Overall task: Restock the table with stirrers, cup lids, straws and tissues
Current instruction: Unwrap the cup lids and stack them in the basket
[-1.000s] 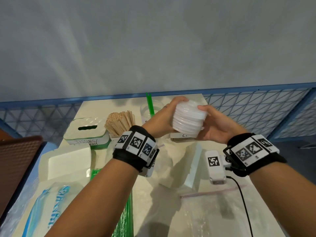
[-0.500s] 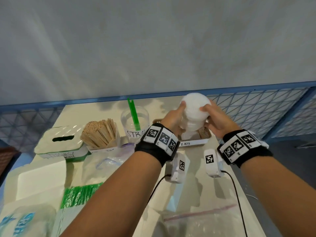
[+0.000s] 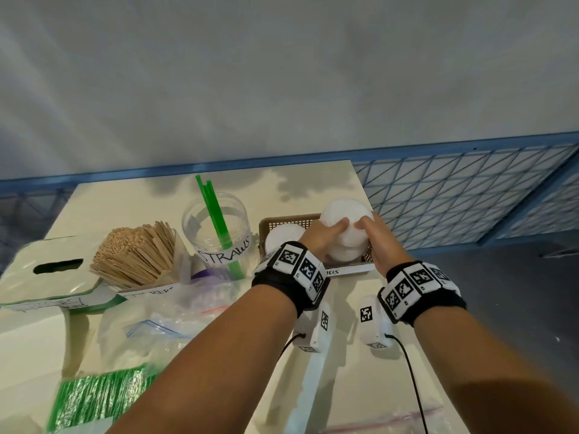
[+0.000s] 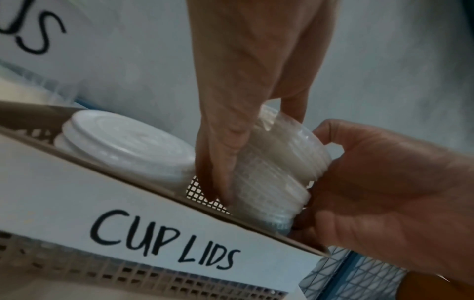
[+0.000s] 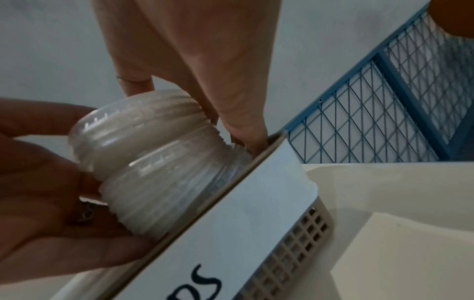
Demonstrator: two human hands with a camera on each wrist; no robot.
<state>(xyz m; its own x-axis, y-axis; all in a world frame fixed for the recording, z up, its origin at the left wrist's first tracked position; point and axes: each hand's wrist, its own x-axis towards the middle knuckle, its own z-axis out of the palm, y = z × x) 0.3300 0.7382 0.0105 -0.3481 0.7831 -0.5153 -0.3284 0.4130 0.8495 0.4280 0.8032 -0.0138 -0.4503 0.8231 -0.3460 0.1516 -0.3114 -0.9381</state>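
Hands at work on the table (image 3: 344,183): from the head view, left hand (image 3: 326,234) and right hand (image 3: 374,238) clasp a stack of cup lids (image 3: 346,228) over the basket (image 3: 283,221).

Left wrist view: fingers (image 4: 220,162) reach its mesh floor beside lids already stocked (image 4: 123,140).

Right wrist view: the stack (image 5: 156,160) leans; leveling it before letting go should prevent toppling.

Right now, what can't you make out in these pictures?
- Whether the stack of lids touches the basket floor: both hands (left hand, right hand) and the front wall hide it in every view.
- Stirrer label: head view, a plastic bag covers part.
- Tissue box label: head view, blurred.
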